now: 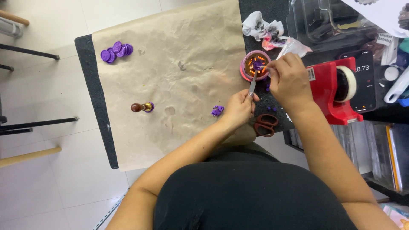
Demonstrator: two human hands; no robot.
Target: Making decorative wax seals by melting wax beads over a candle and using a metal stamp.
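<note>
Left hand pinches a metal spoon handle, just in front of the wax warmer. Spoon bowl sits over the warmer, holding purple wax. Right hand pinches a small purple piece above it. Warmer: round, pink rim, orange glow inside, on the tabletop beside brown paper. Crumpled tissues beyond the warmer.

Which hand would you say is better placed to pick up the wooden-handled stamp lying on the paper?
Left, probably. The left hand lies nearer the stamp, though it holds a metal tool; the right hand is at the wax melter.
</note>
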